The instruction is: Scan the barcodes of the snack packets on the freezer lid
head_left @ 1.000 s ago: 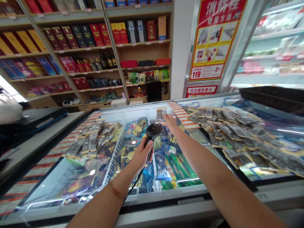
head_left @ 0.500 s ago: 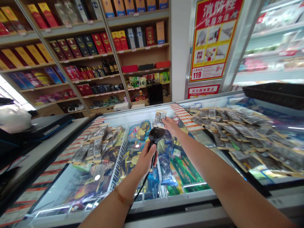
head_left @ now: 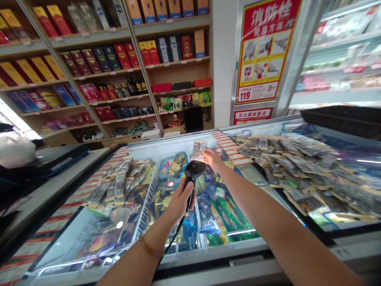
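My left hand (head_left: 183,195) is wrapped round the handle of a black barcode scanner (head_left: 195,170), whose cord (head_left: 175,234) trails down past my wrist. Its head points away from me, toward a small snack packet (head_left: 196,151). My right hand (head_left: 212,158) pinches that packet by its right edge, above the freezer's glass top. One pile of similar packets (head_left: 117,180) lies on the glass to the left. A larger heap of packets (head_left: 291,159) spreads over the glass to the right of my right arm.
Bagged goods (head_left: 178,198) and a white wire divider (head_left: 147,198) show inside the chest freezer. A black tray (head_left: 345,121) sits at the right, a dark counter device (head_left: 62,159) at the left. Shelves of boxes (head_left: 113,57) and a red fire-hydrant poster (head_left: 263,51) stand behind.
The packet in my right hand has tilted slightly, and both hands sit a little further left and lower in view. The whole scene has shifted slightly left with my head.
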`<act>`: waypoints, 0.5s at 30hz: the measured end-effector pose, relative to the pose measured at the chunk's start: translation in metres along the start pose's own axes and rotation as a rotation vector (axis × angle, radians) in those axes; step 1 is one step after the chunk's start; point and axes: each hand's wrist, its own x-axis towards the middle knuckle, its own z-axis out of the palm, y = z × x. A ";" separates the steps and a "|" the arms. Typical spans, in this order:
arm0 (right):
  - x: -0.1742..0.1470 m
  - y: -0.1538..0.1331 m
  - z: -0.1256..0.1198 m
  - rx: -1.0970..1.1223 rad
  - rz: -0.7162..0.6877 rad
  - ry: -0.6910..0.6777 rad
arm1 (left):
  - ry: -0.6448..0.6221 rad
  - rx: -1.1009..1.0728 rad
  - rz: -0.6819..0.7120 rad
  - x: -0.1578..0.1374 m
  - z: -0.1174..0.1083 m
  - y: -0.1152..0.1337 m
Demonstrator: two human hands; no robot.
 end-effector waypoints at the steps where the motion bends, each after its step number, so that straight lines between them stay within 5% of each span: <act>1: 0.000 0.001 0.000 0.000 0.009 0.010 | -0.006 0.001 -0.001 0.000 0.000 0.001; 6: 0.002 0.005 -0.002 -0.023 0.021 0.035 | 0.000 0.003 -0.020 -0.003 0.004 0.006; 9: 0.001 0.005 -0.005 -0.159 -0.045 0.163 | 0.033 0.036 -0.001 -0.006 0.008 0.013; 15: -0.008 -0.005 0.010 -0.618 -0.115 0.257 | 0.287 0.023 0.076 -0.023 -0.017 0.056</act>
